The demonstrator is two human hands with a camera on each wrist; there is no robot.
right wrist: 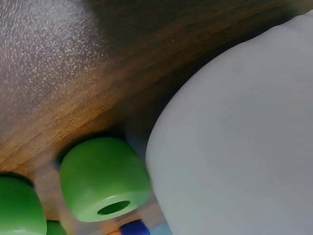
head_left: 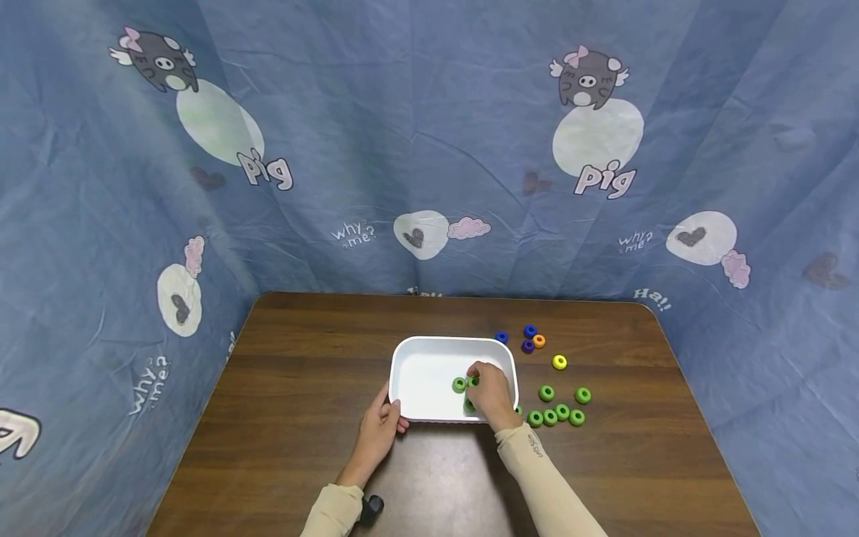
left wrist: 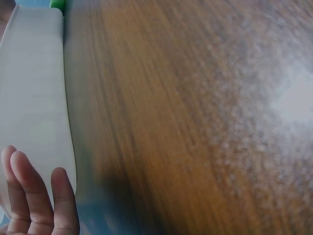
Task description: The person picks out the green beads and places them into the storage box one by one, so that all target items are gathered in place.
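Note:
A white rectangular tray [head_left: 429,341] sits on the wooden table. My left hand [head_left: 379,429] holds its near left corner, the thumb by the rim; in the left wrist view several fingers [left wrist: 36,196] lie against the outer wall. Over the tray's right half, my right hand [head_left: 490,391] has its curled fingers on a green bead [head_left: 473,382] and seems to pinch it. Another green bead [head_left: 459,385] lies just left of it, and a third green bead [head_left: 469,405] is partly covered by the hand. The right wrist view does not show the fingertips.
Right of the tray lie several loose green beads [head_left: 546,393], one close against its wall [right wrist: 105,181]. A yellow bead [head_left: 560,362], an orange bead [head_left: 539,341] and blue beads [head_left: 530,330] lie farther back. A blue patterned cloth [head_left: 429,149] hangs around the table [head_left: 302,358].

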